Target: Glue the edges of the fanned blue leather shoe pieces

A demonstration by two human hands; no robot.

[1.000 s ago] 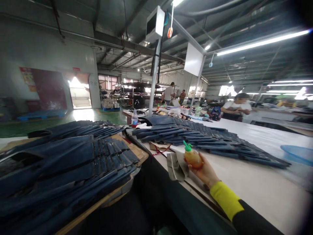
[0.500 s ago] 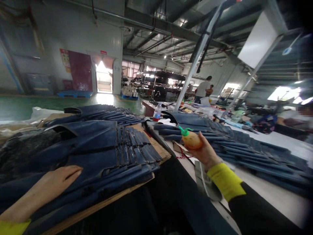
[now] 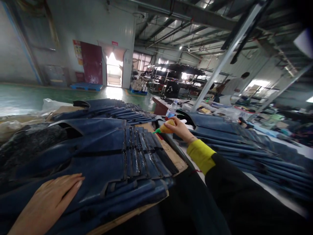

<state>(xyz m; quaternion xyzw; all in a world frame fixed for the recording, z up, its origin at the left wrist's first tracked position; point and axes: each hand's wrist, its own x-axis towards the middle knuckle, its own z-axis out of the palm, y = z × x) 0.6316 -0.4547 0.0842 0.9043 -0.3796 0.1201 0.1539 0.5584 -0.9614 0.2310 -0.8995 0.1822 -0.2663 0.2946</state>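
Observation:
My right hand [image 3: 179, 129] is wrapped round a squeeze bottle [image 3: 167, 126] with amber contents and a green nozzle. The bottle is tipped, its nozzle pointing left and slightly down, above the far right edge of a stack of dark blue leather-like pieces [image 3: 97, 160]. Those pieces overlap like steps, and wet, shiny strips run along their exposed edges. Flat on the near left of the stack rests my left hand [image 3: 52, 199], fingers stretched out and holding nothing.
A wooden board [image 3: 179, 160] lies under the stack. Similar blue pieces [image 3: 232, 140] cover the table on the right, and another pile [image 3: 105, 109] lies behind. A clear plastic bottle [image 3: 171, 109] stands near a slanted metal post [image 3: 217, 68]. A person [image 3: 232, 86] is in the background.
My right hand has swung left and turned the squeeze bottle from nozzle-up to nozzle-left over the stack's edge. My left hand stays on the pieces. The view has shifted left.

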